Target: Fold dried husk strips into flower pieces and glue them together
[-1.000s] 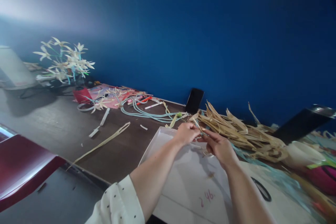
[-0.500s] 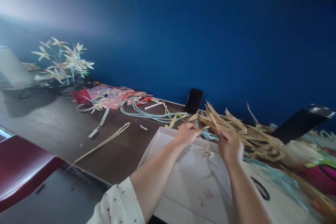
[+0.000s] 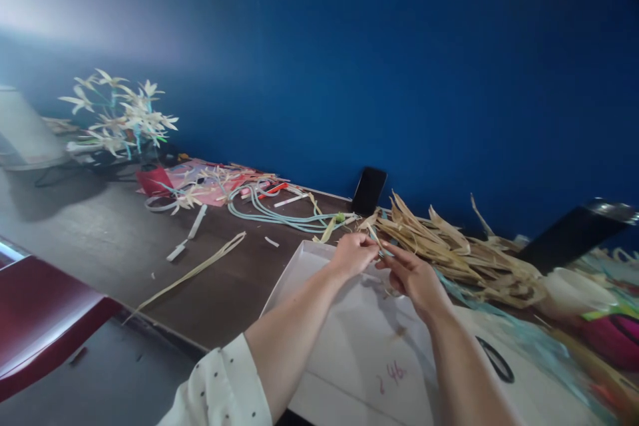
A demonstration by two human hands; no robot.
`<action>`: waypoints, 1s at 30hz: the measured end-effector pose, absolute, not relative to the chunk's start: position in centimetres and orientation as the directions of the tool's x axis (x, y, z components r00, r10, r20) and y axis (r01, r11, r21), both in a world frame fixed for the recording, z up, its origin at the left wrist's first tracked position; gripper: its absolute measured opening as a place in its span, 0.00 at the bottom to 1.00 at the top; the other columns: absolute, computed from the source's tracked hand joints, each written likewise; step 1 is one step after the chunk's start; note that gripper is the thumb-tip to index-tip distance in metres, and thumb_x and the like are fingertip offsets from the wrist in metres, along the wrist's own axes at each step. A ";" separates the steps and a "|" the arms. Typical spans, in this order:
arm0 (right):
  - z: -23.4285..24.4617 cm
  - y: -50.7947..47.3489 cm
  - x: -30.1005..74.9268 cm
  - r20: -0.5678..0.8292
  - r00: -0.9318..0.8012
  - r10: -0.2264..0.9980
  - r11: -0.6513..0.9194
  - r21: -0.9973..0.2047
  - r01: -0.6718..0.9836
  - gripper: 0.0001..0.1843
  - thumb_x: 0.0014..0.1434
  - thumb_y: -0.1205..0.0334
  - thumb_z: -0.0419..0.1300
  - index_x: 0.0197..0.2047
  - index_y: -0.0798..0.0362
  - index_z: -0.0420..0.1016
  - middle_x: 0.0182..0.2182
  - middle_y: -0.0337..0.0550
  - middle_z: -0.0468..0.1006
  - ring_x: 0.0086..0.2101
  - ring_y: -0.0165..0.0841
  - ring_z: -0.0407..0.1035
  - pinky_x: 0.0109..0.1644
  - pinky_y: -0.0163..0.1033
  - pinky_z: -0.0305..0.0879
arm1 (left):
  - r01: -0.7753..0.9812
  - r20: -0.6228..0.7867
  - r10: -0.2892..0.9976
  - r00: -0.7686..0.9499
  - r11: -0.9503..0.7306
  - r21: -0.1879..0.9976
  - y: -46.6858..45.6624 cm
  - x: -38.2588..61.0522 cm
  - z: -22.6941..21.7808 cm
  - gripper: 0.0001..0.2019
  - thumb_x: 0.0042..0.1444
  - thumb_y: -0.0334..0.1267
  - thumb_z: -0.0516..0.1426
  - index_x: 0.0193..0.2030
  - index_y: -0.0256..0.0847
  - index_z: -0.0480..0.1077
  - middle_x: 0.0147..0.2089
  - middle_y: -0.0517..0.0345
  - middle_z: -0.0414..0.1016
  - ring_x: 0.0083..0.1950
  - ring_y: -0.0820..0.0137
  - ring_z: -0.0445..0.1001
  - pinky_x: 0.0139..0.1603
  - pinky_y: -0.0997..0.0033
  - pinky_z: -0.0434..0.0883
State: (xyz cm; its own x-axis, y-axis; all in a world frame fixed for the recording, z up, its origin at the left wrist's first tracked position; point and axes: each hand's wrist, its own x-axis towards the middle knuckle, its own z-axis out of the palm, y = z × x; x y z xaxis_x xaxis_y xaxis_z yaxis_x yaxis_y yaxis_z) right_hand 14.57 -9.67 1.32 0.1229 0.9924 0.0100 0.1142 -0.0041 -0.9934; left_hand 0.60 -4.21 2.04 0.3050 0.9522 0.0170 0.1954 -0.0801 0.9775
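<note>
My left hand (image 3: pixel 355 254) is closed in a pinch above the far edge of a white box lid (image 3: pixel 344 346). From its fingertips a narrow pale husk strip (image 3: pixel 373 233) sticks up, and a bit of light blue shows beside it. My right hand (image 3: pixel 412 278) has come up against the left one, its thumb and fingers closed around the same spot. The fingers hide most of what lies between them. Small husk scraps (image 3: pixel 392 289) lie in the lid below. Just beyond my hands spreads a heap of dried corn husks (image 3: pixel 444 246).
A phone (image 3: pixel 369 191) leans on the blue partition (image 3: pixel 319 80). To the right stand a dark flask (image 3: pixel 574 233) and a whitish bowl (image 3: pixel 576 293). Pale blue cords (image 3: pixel 264 213), a long husk strip (image 3: pixel 194 273) and husk flowers (image 3: pixel 132 110) are on the left.
My right hand has moved left, from holding a husk strip apart to meeting my left hand. The left hand has barely moved. The strip at its fingertips now points upward.
</note>
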 end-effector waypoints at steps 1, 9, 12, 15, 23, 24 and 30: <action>1.2 -9.6 14.6 0.037 0.142 0.989 0.014 -0.987 0.159 0.32 0.48 0.49 0.62 0.54 0.54 0.71 0.29 0.44 0.77 0.16 0.22 0.54 0.17 0.31 0.47 | 0.210 0.031 0.955 0.296 -0.097 0.973 -4.2 0.6 2.0 0.09 0.47 0.40 0.56 0.30 0.37 0.73 0.26 0.59 0.74 0.23 0.77 0.66 0.26 0.78 0.62; 0.8 -9.2 15.6 0.257 0.319 0.912 0.073 -0.869 0.490 0.22 0.52 0.52 0.57 0.48 0.51 0.77 0.30 0.44 0.79 0.18 0.28 0.59 0.21 0.35 0.55 | 0.232 0.005 0.957 0.291 -0.075 0.970 -4.2 1.0 2.0 0.06 0.45 0.36 0.56 0.27 0.36 0.72 0.24 0.59 0.72 0.23 0.77 0.65 0.26 0.78 0.61; 0.9 -9.2 16.7 0.247 0.495 0.833 0.039 -0.918 0.394 0.24 0.50 0.52 0.59 0.49 0.52 0.76 0.28 0.45 0.78 0.17 0.27 0.57 0.20 0.34 0.53 | 0.200 -0.020 0.954 0.300 -0.043 0.979 -4.1 1.0 1.8 0.07 0.45 0.37 0.57 0.27 0.36 0.73 0.24 0.59 0.72 0.22 0.77 0.64 0.24 0.78 0.61; 1.2 -9.4 16.9 0.151 0.545 0.824 0.117 -0.988 0.098 0.30 0.48 0.51 0.62 0.55 0.50 0.70 0.30 0.43 0.78 0.16 0.24 0.54 0.18 0.32 0.49 | 0.196 -0.048 0.957 0.285 -0.009 0.981 -3.8 0.9 1.6 0.09 0.46 0.41 0.58 0.27 0.36 0.73 0.23 0.59 0.71 0.21 0.77 0.63 0.23 0.77 0.61; 1.6 -9.9 14.7 -0.054 0.074 0.996 -0.051 -0.998 -0.047 0.34 0.48 0.50 0.64 0.57 0.51 0.66 0.28 0.41 0.76 0.15 0.21 0.50 0.17 0.29 0.40 | 0.181 -0.007 0.953 0.303 -0.050 0.982 -4.3 0.6 2.3 0.08 0.47 0.38 0.56 0.31 0.37 0.73 0.27 0.59 0.74 0.22 0.77 0.65 0.26 0.77 0.63; 1.4 -9.8 14.7 -0.053 0.071 0.996 -0.052 -0.998 -0.018 0.33 0.48 0.49 0.64 0.56 0.51 0.68 0.27 0.42 0.76 0.15 0.20 0.50 0.17 0.30 0.40 | 0.193 0.012 0.954 0.301 -0.073 0.979 -4.4 0.6 2.4 0.07 0.47 0.37 0.56 0.30 0.37 0.73 0.27 0.59 0.74 0.23 0.77 0.65 0.27 0.77 0.63; 0.6 -9.1 15.2 0.068 0.243 0.968 0.022 -0.982 0.189 0.29 0.47 0.49 0.63 0.51 0.54 0.74 0.25 0.43 0.76 0.15 0.23 0.52 0.18 0.33 0.47 | 0.281 0.030 0.960 0.278 -0.111 0.953 -4.7 0.7 2.7 0.08 0.47 0.39 0.56 0.27 0.36 0.73 0.24 0.59 0.72 0.26 0.74 0.67 0.28 0.77 0.62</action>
State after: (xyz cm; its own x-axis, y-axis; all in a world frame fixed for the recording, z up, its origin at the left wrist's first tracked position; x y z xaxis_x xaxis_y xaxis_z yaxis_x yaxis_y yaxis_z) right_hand 15.17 -9.12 0.63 0.2426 0.9677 0.0681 0.1893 0.0216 -0.9817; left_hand 0.67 -4.72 2.75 0.2779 0.9601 0.0302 0.2805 -0.1112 0.9534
